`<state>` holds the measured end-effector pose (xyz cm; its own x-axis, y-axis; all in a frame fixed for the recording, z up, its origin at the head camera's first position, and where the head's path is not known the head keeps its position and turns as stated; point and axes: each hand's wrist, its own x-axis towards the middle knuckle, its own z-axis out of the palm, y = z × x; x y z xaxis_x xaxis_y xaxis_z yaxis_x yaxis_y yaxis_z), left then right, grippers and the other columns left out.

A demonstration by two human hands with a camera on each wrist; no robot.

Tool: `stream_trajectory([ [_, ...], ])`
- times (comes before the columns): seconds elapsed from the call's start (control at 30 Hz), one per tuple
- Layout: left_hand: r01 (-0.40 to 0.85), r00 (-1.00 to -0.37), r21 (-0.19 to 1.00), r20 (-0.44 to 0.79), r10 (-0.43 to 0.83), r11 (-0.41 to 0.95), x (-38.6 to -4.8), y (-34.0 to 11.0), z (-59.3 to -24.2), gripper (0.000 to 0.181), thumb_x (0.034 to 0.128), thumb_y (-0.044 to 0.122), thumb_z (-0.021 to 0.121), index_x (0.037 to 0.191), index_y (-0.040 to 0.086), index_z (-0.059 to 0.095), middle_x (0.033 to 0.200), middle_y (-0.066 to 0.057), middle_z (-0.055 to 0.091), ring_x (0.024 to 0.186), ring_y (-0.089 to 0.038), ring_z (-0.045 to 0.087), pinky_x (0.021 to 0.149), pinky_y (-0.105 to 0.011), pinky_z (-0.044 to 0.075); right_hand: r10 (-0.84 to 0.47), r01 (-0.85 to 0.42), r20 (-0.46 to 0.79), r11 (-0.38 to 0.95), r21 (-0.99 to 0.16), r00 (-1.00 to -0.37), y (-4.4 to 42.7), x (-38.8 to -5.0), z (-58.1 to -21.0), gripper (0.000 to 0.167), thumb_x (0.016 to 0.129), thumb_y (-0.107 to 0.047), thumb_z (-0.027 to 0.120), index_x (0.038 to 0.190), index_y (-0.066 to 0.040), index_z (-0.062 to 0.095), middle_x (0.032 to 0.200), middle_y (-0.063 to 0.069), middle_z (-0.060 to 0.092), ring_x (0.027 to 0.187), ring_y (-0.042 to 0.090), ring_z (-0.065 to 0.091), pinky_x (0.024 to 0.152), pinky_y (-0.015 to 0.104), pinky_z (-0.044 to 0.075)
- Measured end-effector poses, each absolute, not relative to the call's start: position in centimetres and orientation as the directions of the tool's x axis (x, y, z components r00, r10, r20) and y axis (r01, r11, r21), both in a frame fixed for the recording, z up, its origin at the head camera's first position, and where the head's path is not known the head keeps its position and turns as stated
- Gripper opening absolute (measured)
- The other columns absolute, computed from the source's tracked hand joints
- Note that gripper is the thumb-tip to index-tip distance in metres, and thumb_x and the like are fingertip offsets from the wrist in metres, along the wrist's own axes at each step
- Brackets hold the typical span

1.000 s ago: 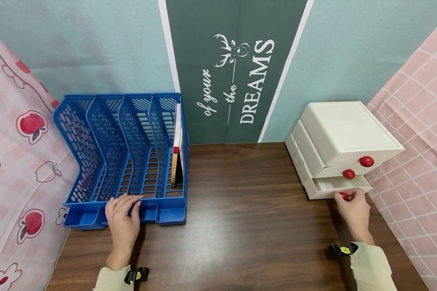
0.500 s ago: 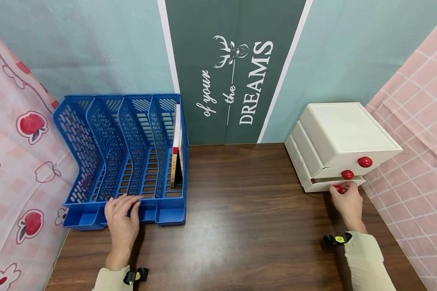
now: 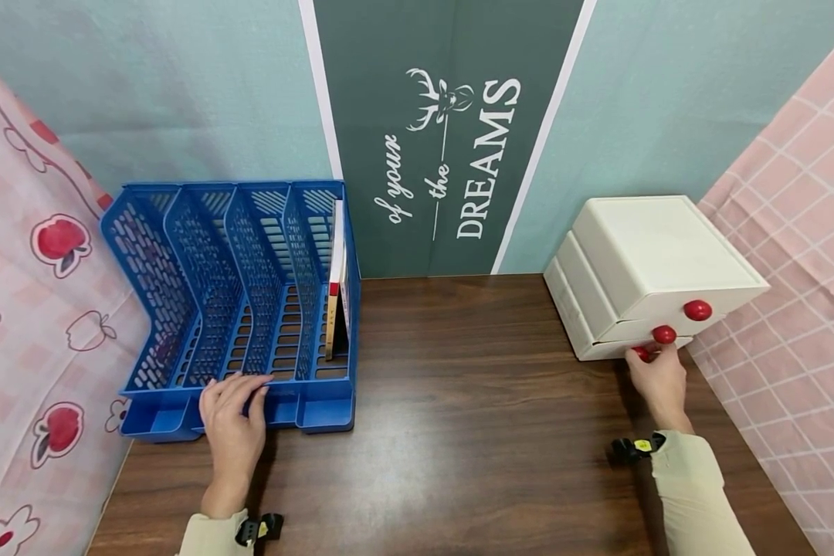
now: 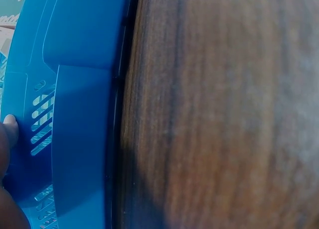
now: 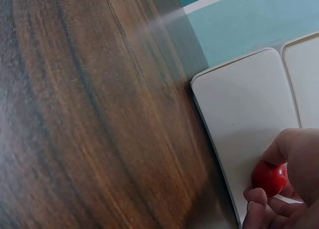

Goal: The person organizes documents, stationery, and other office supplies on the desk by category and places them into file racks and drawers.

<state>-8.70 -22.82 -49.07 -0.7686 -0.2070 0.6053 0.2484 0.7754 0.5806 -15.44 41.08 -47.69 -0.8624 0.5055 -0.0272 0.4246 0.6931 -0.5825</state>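
At the right stands a white drawer unit [image 3: 674, 239] with three stacked drawers, each with a round red knob. My right hand [image 3: 660, 378] holds the red knob [image 5: 269, 178] of the bottom drawer [image 5: 244, 109] between thumb and fingers. That drawer sits flush in the unit. On the left is a blue file rack [image 3: 250, 386] with several upright slots and small trays along its front. My left hand [image 3: 235, 421] grips the rack's front rim, fingers over the top and thumb [image 4: 10, 127] against the front face.
Thin books [image 3: 336, 286] lean in the rack's rightmost slot. A brown wood-grain table [image 3: 445, 401] lies under everything. Behind it hangs a green and teal cloth [image 3: 424, 154]. Patterned pink cloths stand at the left [image 3: 55, 309] and right [image 3: 799, 255].
The bottom drawer has slid in from partly pulled out to flush, and my right hand has moved away from me with its knob. My left hand stays on the rack.
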Motion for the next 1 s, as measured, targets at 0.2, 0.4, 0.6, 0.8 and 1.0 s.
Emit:
stream_trajectory([
  [0.2,0.233,-0.787,0.578,0.585,-0.197,0.782,-8.5,-23.1,-49.0,0.013,0.0899,-0.005,0.072,0.100,0.000,0.077,0.104,-0.021,0.074,0.116,-0.042,0.055,0.113,-0.058,0.022,0.507,0.432,-0.039,0.689,-0.582,-0.861,41.2,-15.8,-47.9,0.043,0.095,-0.026,0.055,0.122,0.005,0.045,0.104,0.026,0.056,0.090,0.044,0.053,0.071,0.047,0.038],
  [0.4,0.223,-0.794,0.589,0.572,-0.206,0.777,-8.5,-23.1,-48.9,0.013,0.0897,-0.006,0.072,0.101,0.000,0.077,0.104,-0.021,0.074,0.117,-0.041,0.055,0.114,-0.056,0.021,0.496,0.436,-0.059,0.694,-0.573,-0.866,41.3,-15.8,-47.9,0.047,0.096,-0.028,0.055,0.126,0.007,0.043,0.108,0.028,0.054,0.091,0.044,0.053,0.071,0.048,0.040],
  [0.6,0.237,-0.783,0.584,0.588,-0.203,0.776,-8.5,-23.1,-49.1,0.016,0.0859,-0.009,0.074,0.099,0.000,0.077,0.102,-0.021,0.074,0.114,-0.043,0.055,0.115,-0.055,0.022,0.494,0.459,-0.106,0.680,-0.572,-0.863,41.1,-15.5,-47.6,0.060,0.098,-0.032,0.053,0.136,0.011,0.036,0.117,0.033,0.052,0.097,0.046,0.053,0.080,0.055,0.042],
  [0.8,0.254,-0.789,0.569,0.590,-0.173,0.782,-8.7,-23.2,-49.0,0.016,0.0863,-0.008,0.074,0.099,0.000,0.077,0.102,-0.021,0.074,0.114,-0.043,0.056,0.111,-0.060,0.024,0.484,0.456,-0.107,0.693,-0.559,-0.868,40.9,-14.5,-47.1,0.062,0.097,-0.034,0.055,0.135,0.011,0.034,0.119,0.034,0.054,0.100,0.049,0.055,0.082,0.056,0.042],
  [1.0,0.270,-0.785,0.568,0.598,-0.165,0.777,-8.7,-23.1,-48.8,0.016,0.0854,-0.009,0.074,0.099,0.000,0.077,0.102,-0.021,0.074,0.113,-0.045,0.056,0.111,-0.061,0.024,0.446,0.430,-0.106,0.731,-0.530,-0.889,40.8,-12.8,-45.9,0.054,0.098,-0.032,0.056,0.126,0.010,0.039,0.116,0.032,0.060,0.099,0.046,0.058,0.076,0.049,0.042],
])
